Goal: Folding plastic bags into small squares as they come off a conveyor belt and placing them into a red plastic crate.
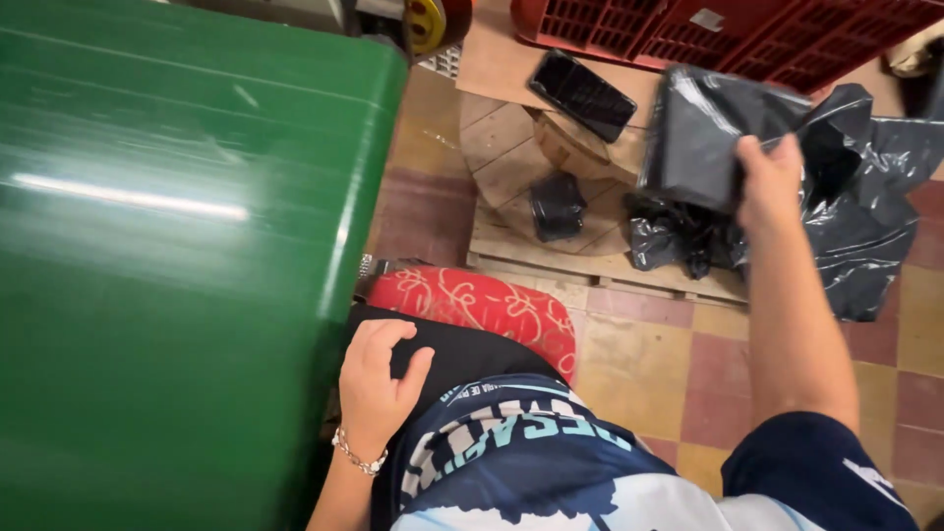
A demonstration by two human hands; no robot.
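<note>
The right hand (769,179) grips a folded black plastic bag (700,138), lifted above the wooden pallet (511,162). The left hand (379,385) rests empty, fingers loosely spread, on the lap beside the green table (167,256).

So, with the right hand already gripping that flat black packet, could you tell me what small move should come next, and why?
Probably draw the black packet back toward the body. The right hand grips its edge at full reach, above the black plastic bag on the wooden pallet, while the left hand rests in the lap beside the green surface.
</note>
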